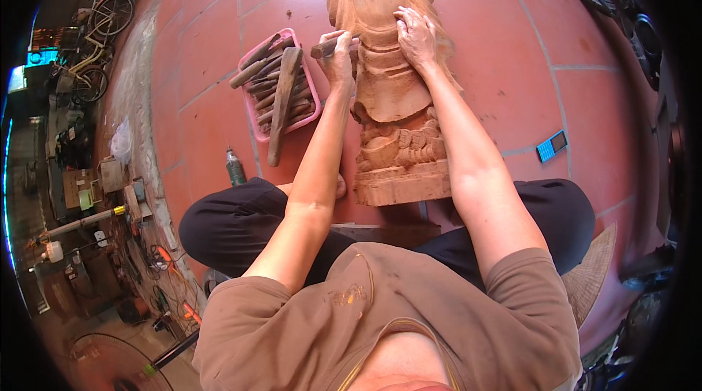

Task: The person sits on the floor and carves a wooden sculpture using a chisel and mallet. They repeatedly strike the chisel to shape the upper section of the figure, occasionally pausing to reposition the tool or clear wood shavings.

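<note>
A reddish-brown wooden statue (395,99) lies lengthwise on the tiles before me, its square base nearest my legs. Carved folds run across its body, and its far end is cut off by the picture's top edge. At its left side my left hand (338,66) is closed around a wood-handled chisel (324,49), which lies crosswise toward the carving; its tip is hard to make out. My right hand (417,40) rests on the statue's upper right part with fingers stretched out, holding nothing.
Left of the statue stands a pink plastic basket (316,91) of wood-handled tools, a long wooden mallet (284,106) across its top. A dark green bottle (235,169) stands by my left knee. A blue phone (552,146) lies at right. Bicycles (110,14) and clutter line the far left.
</note>
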### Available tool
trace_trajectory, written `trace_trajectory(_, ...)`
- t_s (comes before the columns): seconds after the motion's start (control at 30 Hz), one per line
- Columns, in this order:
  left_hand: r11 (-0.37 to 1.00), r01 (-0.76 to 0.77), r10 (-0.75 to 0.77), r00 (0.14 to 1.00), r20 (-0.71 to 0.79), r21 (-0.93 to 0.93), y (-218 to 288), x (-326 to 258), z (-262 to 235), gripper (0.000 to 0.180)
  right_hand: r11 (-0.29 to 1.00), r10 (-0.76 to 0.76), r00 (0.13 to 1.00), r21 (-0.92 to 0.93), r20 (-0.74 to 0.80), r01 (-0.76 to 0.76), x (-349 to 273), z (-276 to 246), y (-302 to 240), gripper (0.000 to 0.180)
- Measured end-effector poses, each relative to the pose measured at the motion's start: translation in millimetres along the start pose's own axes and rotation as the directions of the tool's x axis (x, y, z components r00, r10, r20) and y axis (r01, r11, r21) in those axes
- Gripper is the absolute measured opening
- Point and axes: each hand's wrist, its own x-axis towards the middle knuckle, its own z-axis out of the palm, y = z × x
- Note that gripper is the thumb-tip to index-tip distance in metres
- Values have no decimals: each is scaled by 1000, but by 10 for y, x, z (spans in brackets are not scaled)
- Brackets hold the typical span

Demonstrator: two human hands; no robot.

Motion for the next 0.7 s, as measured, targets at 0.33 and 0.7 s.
trace_trajectory(0.33,996,76,-82,987,136,52,110,-75,7,9,1000,-3,1000,-15,-18,3,-10,-14,77,21)
trace_trajectory(0.7,988,-11,-20,979,203,151,47,-168,-20,7,1000,-1,1000,-8,-21,1,-27,-2,59,22)
